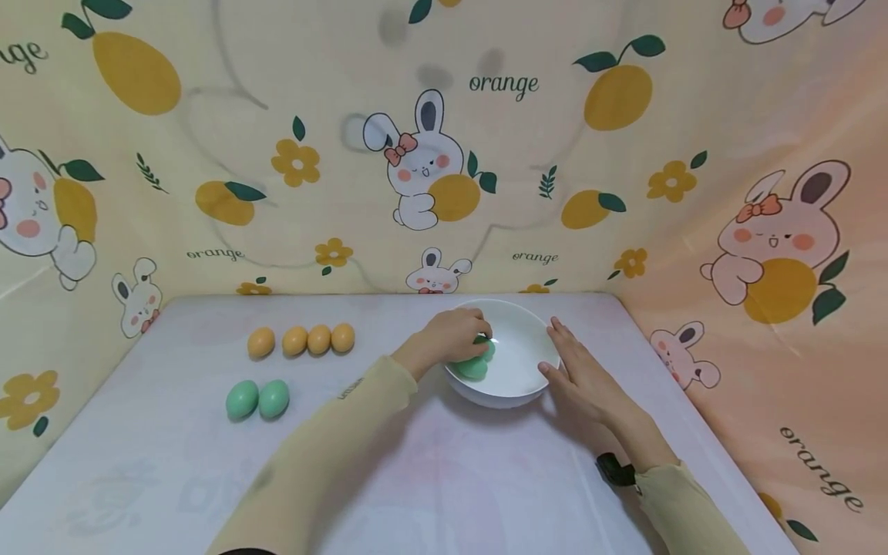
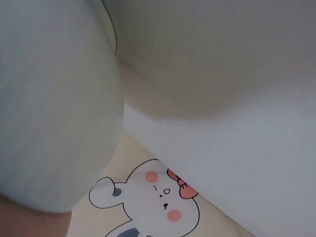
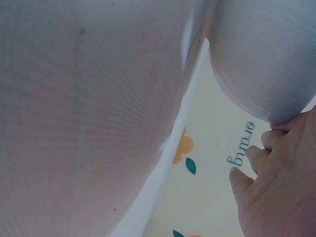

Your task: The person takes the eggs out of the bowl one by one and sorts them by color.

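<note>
My left hand [image 1: 454, 337] reaches over the near-left rim of a white bowl [image 1: 522, 351], its fingers curled round a green egg [image 1: 480, 340] that is mostly hidden under them. Right beneath these fingers, more green eggs [image 1: 473, 368] lie in the bowl. On the bowl's right side, my right hand [image 1: 583, 379] rests with extended fingers against the outer wall. The right wrist view has this hand [image 3: 281, 173] at the bowl's outside [image 3: 266, 54]. A pale sleeve [image 2: 54, 108] fills the left of the left wrist view, where the fingers are out of sight.
On the left of the white-covered table [image 1: 416, 493], several yellow-orange eggs [image 1: 319, 339] stand in a row. Two green eggs [image 1: 258, 399] sit side by side nearer to me. A printed cloth backdrop [image 1: 333, 92] rises behind the table and along its sides.
</note>
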`<action>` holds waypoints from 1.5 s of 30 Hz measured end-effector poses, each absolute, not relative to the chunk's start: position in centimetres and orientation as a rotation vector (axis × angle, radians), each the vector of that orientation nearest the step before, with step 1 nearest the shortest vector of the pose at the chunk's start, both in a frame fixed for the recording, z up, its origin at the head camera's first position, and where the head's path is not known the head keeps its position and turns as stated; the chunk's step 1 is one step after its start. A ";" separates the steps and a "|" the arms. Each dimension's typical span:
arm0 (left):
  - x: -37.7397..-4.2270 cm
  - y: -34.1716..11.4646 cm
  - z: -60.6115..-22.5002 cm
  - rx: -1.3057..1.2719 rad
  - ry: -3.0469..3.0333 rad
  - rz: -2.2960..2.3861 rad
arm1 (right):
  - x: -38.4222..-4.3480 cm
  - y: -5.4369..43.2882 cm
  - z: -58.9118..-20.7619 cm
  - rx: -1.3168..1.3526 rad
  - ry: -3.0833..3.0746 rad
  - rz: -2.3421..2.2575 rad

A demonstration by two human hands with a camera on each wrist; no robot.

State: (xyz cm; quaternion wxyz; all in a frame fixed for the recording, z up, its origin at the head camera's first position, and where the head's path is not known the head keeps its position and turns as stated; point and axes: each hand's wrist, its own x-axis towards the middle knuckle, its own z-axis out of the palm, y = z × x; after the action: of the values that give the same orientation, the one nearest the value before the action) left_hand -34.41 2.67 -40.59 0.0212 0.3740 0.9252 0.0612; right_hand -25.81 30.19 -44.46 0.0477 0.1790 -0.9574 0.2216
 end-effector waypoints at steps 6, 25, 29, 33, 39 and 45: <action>-34.3 3.1 -40.8 1.142 2.860 0.196 | -25.8 30.1 -44.3 0.552 -2.922 0.679; -33.8 3.3 -40.9 1.158 2.840 0.209 | -25.8 30.1 -44.3 0.557 -2.921 0.679; -33.8 3.3 -40.8 1.157 2.804 0.243 | -25.7 30.2 -44.2 0.557 -2.921 0.689; -33.9 3.4 -40.9 1.131 2.790 0.282 | -25.7 30.2 -44.2 0.556 -2.923 0.694; -34.0 3.3 -41.1 1.106 2.786 0.296 | -25.7 30.2 -44.3 0.537 -2.936 0.682; -33.8 3.3 -41.0 1.120 2.788 0.291 | -25.7 30.2 -44.2 0.560 -2.918 0.691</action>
State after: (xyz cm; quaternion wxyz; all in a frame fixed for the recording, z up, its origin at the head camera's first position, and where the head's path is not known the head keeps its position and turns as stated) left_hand -33.85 3.32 -40.97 0.0614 0.3704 0.9218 0.0963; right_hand -25.72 30.17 -44.22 0.0456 0.1834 -0.9556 0.2263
